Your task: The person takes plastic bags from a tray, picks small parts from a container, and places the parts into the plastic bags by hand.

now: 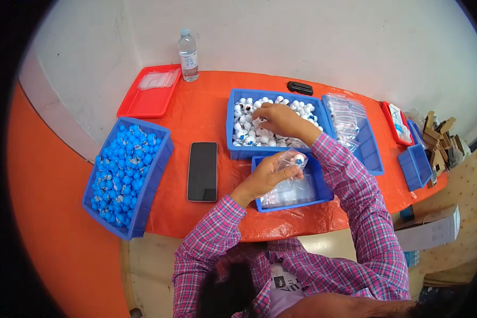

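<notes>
My left hand [272, 176] is closed on a small clear plastic bag [289, 159]. A white ball with a blue mark [299, 159] shows in the bag, near my fingertips. Below that hand is a blue bin [323, 197] with flat clear bags [289, 195] in it. My right hand [282, 120] reaches over a larger blue bin [270, 152] full of small white balls [249, 127], some with dark or blue marks. Its fingers are curled together among the balls, and what they grip I cannot make out.
To the left, a blue bin [153, 183] holds many blue balls [123, 169]. A phone [202, 172], a red tray [143, 103], a water bottle [188, 55] and a black object [300, 88] lie around. Filled bags [347, 119] sit in a bin [370, 151] at right.
</notes>
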{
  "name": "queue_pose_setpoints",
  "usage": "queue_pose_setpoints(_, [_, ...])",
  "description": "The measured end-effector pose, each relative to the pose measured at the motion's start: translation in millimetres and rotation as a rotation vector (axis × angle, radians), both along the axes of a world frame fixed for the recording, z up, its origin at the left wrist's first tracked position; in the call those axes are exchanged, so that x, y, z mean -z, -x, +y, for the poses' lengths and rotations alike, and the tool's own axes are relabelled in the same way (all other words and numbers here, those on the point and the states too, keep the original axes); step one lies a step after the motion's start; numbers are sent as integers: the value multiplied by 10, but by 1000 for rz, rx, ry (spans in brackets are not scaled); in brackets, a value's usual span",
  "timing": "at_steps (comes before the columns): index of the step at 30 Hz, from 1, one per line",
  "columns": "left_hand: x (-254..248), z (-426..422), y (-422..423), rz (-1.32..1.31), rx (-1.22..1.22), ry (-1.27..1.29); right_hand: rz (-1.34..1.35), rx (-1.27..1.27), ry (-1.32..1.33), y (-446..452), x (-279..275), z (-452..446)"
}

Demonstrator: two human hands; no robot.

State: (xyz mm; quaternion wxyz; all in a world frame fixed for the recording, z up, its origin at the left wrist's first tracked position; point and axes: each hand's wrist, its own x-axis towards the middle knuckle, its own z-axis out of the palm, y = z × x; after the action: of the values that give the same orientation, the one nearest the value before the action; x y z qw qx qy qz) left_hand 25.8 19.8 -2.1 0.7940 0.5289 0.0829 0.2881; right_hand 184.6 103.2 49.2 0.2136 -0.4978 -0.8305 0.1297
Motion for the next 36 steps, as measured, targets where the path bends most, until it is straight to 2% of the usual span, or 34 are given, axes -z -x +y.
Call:
queue_pose_setpoints(3, [17, -18, -1, -36, -30, 14, -354, 49, -145, 78, 175, 128])
queue_pose_setpoints(4, [12, -25, -4, -30, -16, 15, -350, 62, -142, 73, 202, 142])
queue_pose_setpoints(8, [-56, -35, 29, -37, -49, -4, -226, 26, -174, 27, 272, 210])
queue_pose_setpoints(10, [-62, -23, 55, -22, -45, 6, 77, 84, -20, 9, -191, -85])
queue_pose_setpoints(11, [-59, -31, 56, -13, -41, 24, 69, 75, -16, -47, -355, -247])
queue_pose_setpoints(13, [-58, -39, 35, 4, -23, 56, 549, -27, 192, -225, -561, -575])
queue_pose_setpoints(16, [-50, -12, 36, 50, 1, 74, 592, -98, 185, -446, -539, -930])
queue_pose_setpoints(18, [-42, -1, 48, 108, 30, 90, 474, -94, 226, -530, -504, -1042])
queue_pose_setpoints(23, [-61, 13, 62, 169, 58, 47, 426, -188, 212, -528, -381, -1041])
queue_pose_setpoints(28, [-57, 13, 85, 182, 29, 39, 459, -259, 311, -458, -291, -961])
queue_pose_setpoints(36, [-139, -13, 125, 175, -44, 36, 554, -368, 226, -422, -221, -943])
